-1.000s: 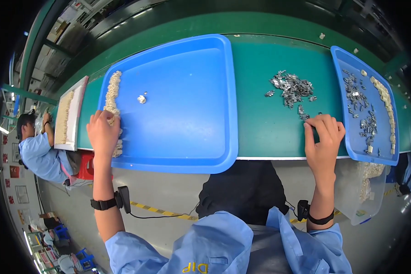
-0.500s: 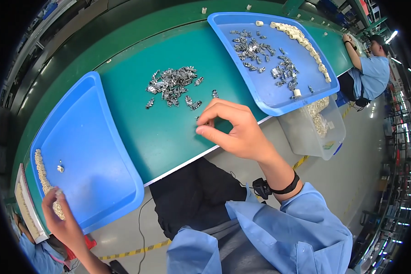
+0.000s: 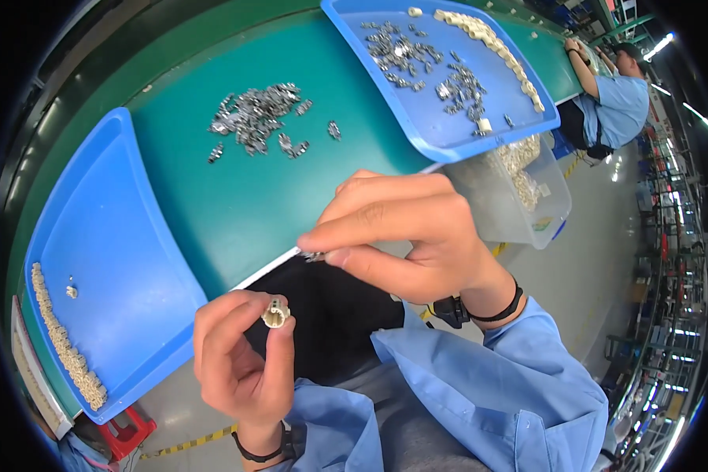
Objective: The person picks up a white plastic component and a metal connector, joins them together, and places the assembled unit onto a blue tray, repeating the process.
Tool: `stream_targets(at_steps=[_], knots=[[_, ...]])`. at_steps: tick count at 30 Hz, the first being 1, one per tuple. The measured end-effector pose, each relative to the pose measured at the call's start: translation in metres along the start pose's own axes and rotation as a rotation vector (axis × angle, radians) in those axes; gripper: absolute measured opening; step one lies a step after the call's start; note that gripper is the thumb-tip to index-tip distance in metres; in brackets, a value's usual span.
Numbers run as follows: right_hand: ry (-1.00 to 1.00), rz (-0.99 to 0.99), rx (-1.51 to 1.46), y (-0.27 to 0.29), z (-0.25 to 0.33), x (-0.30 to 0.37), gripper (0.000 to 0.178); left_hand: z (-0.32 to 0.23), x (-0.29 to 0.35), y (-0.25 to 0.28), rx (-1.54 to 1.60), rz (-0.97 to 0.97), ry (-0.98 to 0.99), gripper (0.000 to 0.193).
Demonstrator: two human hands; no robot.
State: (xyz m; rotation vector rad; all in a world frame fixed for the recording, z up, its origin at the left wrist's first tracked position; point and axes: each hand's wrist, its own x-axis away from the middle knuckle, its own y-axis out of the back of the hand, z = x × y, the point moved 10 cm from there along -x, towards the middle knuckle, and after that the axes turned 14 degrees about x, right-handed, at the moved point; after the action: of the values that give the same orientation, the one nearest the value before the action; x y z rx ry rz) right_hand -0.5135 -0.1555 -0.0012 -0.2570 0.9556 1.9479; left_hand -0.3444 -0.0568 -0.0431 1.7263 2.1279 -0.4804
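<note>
A cream hollow part [image 3: 276, 315] is clamped between thumb and fingers of the left hand [image 3: 248, 354], its opening turned up. At one o'clock from it, a small metal piece [image 3: 315, 256] (partly hidden) is pinched by the right hand [image 3: 421, 236]. From the right hand, a metal pile [image 3: 253, 118] is seen at ten o'clock, a blue tray [image 3: 426, 140] at twelve.
</note>
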Motion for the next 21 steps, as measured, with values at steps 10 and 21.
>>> stream_targets(at_steps=[10, 21], knots=[[0.14, -0.078, -0.016, 0.0, 0.044, 0.01, 0.022, -0.011, 0.012, -0.01, -0.04, -0.049, -0.173, 0.042], [0.13, -0.152, -0.029, -0.007, 0.051, 0.015, 0.027, -0.026, 0.01, -0.016, -0.177, -0.042, -0.232, 0.042]])
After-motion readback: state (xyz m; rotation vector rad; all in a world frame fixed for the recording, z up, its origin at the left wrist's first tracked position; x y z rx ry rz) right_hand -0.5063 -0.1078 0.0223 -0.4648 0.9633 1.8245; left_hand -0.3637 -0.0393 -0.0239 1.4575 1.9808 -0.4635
